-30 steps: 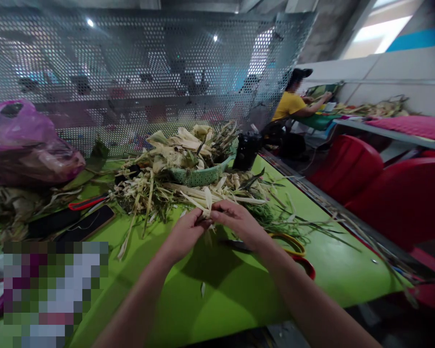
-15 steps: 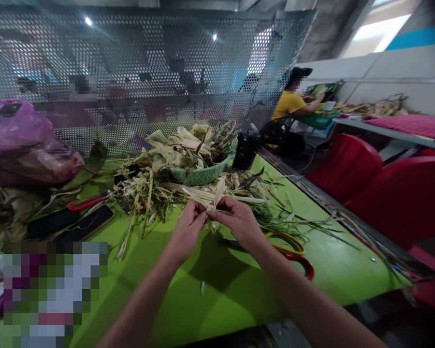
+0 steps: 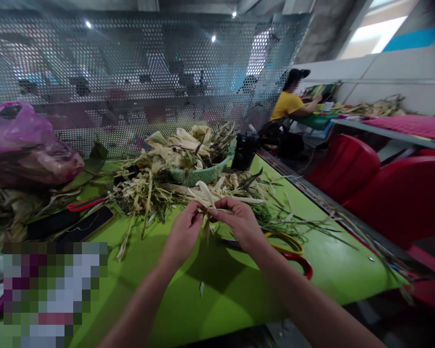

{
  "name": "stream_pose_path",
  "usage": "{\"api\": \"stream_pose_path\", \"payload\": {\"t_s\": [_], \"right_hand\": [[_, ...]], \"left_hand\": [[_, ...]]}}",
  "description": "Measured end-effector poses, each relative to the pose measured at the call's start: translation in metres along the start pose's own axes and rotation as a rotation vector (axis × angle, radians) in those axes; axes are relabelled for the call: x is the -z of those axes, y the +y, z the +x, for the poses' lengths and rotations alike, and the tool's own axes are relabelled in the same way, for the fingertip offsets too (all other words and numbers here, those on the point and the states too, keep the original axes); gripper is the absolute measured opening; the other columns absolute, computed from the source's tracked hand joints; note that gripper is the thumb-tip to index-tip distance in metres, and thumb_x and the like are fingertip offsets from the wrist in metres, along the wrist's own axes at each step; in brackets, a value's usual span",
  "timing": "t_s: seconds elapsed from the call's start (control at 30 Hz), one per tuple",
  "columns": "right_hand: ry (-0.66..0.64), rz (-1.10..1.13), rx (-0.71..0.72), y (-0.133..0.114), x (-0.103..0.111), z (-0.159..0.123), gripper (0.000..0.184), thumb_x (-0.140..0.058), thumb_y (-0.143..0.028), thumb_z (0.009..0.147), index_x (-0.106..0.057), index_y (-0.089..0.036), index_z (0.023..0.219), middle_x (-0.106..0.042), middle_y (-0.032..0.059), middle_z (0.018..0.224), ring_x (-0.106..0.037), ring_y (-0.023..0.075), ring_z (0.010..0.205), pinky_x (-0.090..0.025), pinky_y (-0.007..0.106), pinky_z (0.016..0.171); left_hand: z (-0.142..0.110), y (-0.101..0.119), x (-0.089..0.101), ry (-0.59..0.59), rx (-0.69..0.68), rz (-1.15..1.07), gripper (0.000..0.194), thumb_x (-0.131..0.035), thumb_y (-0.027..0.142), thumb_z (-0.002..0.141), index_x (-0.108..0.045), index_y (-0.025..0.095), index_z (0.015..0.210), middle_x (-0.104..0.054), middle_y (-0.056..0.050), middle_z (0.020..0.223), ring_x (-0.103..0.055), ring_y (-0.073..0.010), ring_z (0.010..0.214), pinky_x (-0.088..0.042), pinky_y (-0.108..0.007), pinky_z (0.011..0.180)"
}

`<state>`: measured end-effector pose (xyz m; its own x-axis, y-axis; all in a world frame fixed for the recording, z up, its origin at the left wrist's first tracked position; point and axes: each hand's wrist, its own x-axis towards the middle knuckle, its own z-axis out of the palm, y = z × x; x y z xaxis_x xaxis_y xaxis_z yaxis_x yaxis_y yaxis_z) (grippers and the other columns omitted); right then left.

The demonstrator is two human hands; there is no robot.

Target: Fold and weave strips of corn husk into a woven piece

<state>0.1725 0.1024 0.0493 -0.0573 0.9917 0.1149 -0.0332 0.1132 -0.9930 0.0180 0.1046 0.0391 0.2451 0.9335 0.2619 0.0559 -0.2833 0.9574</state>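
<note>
Pale strips of corn husk point(image 3: 206, 192) stand up between my two hands, above the green table point(image 3: 217, 309). My left hand point(image 3: 187, 226) pinches them between thumb and fingers from the left. From the right, my right hand point(image 3: 238, 218) grips the same strips, its thumb close to the left fingertips. Ends of the strips hang below the fingers; how they are joined is too small to tell. Under my right wrist lie scissors with yellow and red handles point(image 3: 299, 263), their blades partly hidden. Beyond the hands, a green basket point(image 3: 197, 176) holds a heap of dried husks point(image 3: 188, 145).
Loose stalks and husk scraps point(image 3: 141, 198) surround the basket, with a black cup point(image 3: 245, 151) behind. On the left are a phone point(image 3: 89, 224), a red-edged tool point(image 3: 87, 204) and a pink plastic bag point(image 3: 32, 145). Red chairs point(image 3: 402, 203) and a person in yellow point(image 3: 289, 104) are rightward.
The upright husk first leaned right, then swung back left, and its strips now spread apart. Both hands stay in nearly the same place, with small finger shifts. The far person's arm has lowered.
</note>
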Motion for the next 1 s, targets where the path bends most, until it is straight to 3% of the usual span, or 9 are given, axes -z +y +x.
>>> {"api": "stream_pose_path", "payload": {"t_s": [0.2,0.37,0.67,0.87,1.0], "right_hand": [[-0.033,-0.087,0.024,-0.0005,0.0029,0.0033,0.02,-0.068,-0.035,0.074,-0.069,-0.016,0.082,-0.064,0.0022,0.074,-0.055,0.0134,0.065,-0.044,0.027,0.065],[-0.072,-0.11,0.077,0.0032,0.0023,0.0025,0.022,-0.072,-0.032,0.071,-0.067,-0.018,0.087,-0.065,0.0019,0.081,-0.058,0.0159,0.075,-0.045,0.028,0.071],[-0.016,-0.204,0.078,0.0073,0.0021,0.0015,0.019,-0.069,-0.034,0.073,-0.061,-0.017,0.072,-0.053,-0.0023,0.063,-0.048,0.0124,0.062,-0.038,0.024,0.059],[-0.065,-0.059,0.018,0.004,0.0035,0.0036,0.022,-0.075,-0.032,0.067,-0.062,-0.017,0.077,-0.058,-0.0015,0.073,-0.053,0.0128,0.069,-0.042,0.025,0.067],[-0.127,0.07,-0.001,-0.0026,0.0018,0.0013,0.02,-0.07,-0.034,0.073,-0.066,-0.017,0.083,-0.063,0.0017,0.078,-0.056,0.0137,0.072,-0.044,0.026,0.069]], "left_hand": [[0.001,0.0041,0.0019,-0.02,0.06,-0.054,0.015,-0.055,0.024,0.081,-0.053,0.016,0.094,-0.058,-0.003,0.09,-0.054,-0.0151,0.084,-0.042,-0.027,0.078],[0.0021,0.0006,0.0014,-0.009,0.14,-0.043,0.013,-0.056,0.023,0.079,-0.055,0.015,0.089,-0.058,-0.002,0.084,-0.052,-0.0145,0.078,-0.041,-0.027,0.073],[0.0001,0.0011,0.0032,-0.072,0.119,0.057,0.009,-0.054,0.017,0.075,-0.046,0.018,0.07,-0.044,0.004,0.066,-0.039,-0.0108,0.064,-0.032,-0.024,0.061],[0.0003,0.0076,0.0065,-0.132,0.157,-0.082,0.012,-0.053,0.029,0.081,-0.055,0.018,0.086,-0.053,0.001,0.079,-0.044,-0.0118,0.07,-0.035,-0.024,0.063],[0.0013,0.0082,0.0086,-0.094,0.221,-0.183,0.018,-0.054,0.035,0.083,-0.056,0.017,0.088,-0.054,0.001,0.077,-0.045,-0.0114,0.069,-0.036,-0.023,0.064]]}}
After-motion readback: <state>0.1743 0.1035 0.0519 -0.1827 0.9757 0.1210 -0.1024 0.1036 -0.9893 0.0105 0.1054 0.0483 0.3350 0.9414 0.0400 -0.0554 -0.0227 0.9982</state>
